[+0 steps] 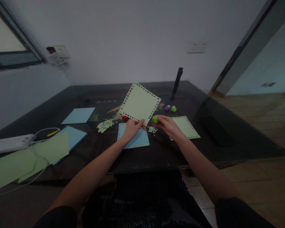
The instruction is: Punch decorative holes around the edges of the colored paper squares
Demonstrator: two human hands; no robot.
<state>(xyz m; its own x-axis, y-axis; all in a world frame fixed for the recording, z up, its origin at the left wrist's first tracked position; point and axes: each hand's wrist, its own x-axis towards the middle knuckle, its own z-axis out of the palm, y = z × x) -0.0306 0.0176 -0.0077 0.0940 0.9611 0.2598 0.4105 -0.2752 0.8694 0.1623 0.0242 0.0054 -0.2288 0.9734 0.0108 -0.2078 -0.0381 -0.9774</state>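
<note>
My left hand (132,129) pinches the lower corner of a pale green paper sheet (140,103), which is held up at a tilt. Small punched holes run along the sheet's edges. In my right hand (167,124) is a bright green craft punch (155,119), close to the sheet's lower right corner. Beneath my left hand lies a blue paper sheet (137,141) with holes along its border. A red punch (124,117) sits partly hidden behind the raised sheet. Paper cutouts lie in a small pile (152,129) between my hands.
Another hole-edged green sheet (186,126) lies right, with a dark flat object (216,129) beyond. Purple (167,108) and green punches (173,109) stand behind, near an upright black stick (177,84). Left are a cutout heap (105,125), blue paper (78,115), green sheets (33,161) and a power strip (11,144).
</note>
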